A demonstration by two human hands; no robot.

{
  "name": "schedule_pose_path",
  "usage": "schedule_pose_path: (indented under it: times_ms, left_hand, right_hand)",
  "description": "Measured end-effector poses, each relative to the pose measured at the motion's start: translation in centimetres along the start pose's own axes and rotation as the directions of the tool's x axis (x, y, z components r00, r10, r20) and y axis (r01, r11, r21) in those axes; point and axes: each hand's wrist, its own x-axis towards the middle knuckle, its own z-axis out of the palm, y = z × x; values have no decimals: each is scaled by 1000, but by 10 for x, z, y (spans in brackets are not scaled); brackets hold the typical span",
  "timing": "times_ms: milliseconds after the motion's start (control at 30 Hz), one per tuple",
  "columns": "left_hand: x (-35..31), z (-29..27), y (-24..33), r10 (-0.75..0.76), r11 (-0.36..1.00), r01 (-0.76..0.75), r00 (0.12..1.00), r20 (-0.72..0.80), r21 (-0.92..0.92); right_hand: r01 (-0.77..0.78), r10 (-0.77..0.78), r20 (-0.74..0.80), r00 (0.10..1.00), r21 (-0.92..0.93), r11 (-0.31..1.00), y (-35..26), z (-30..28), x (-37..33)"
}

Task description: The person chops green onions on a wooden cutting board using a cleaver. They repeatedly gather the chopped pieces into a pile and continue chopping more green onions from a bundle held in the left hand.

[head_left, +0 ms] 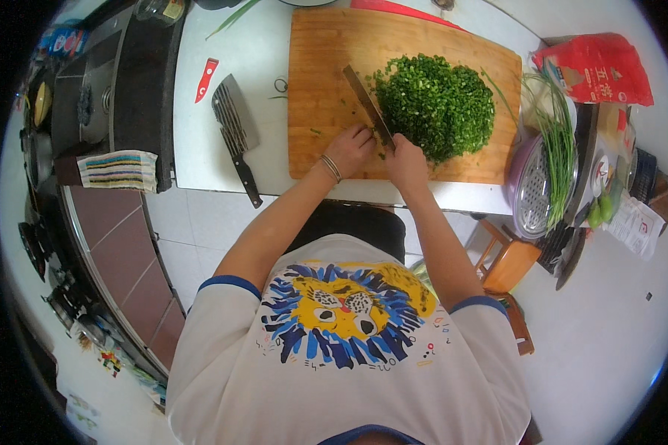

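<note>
My right hand (407,162) is closed around the handle of a kitchen knife (365,100), whose dark blade points away and to the left over a wooden cutting board (323,44). Close by on the blade's left is my left hand (351,150), fingers bent and drawn together near the board; whatever they may hold is hidden. A large heap of finely chopped green onions (438,107) covers the board's right half, just right of the blade. Small green scraps lie scattered around the knife.
Left of the board, a cleaver (234,133) with a black handle and a red-handled tool (206,80) lie on the white table (193,148). At right stands a purple colander (523,170) with whole green onions (564,141) across it, below a red bag (594,67).
</note>
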Motion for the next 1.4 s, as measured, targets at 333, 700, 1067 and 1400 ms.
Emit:
schedule_pose_path:
  times_ms: [333, 700, 1067, 1400]
  left_hand:
    - [-13, -8, 4, -79, 996, 80, 995, -56, 25]
    - [-16, -9, 2, -103, 995, 103, 995, 9, 15]
    - [-25, -7, 3, -138, 990, 140, 983, 121, -12]
    - [-33, -4, -1, -152, 988, 154, 976, 154, 2]
  right_hand:
    - [-90, 96, 106, 990, -58, 994, -5, 8, -3]
    - [-71, 69, 30, 997, 65, 995, -21, 4, 20]
    - [-42, 47, 67, 997, -81, 996, -17, 10, -3]
    - [-8, 8, -11, 1000, 47, 999, -9, 7, 7]
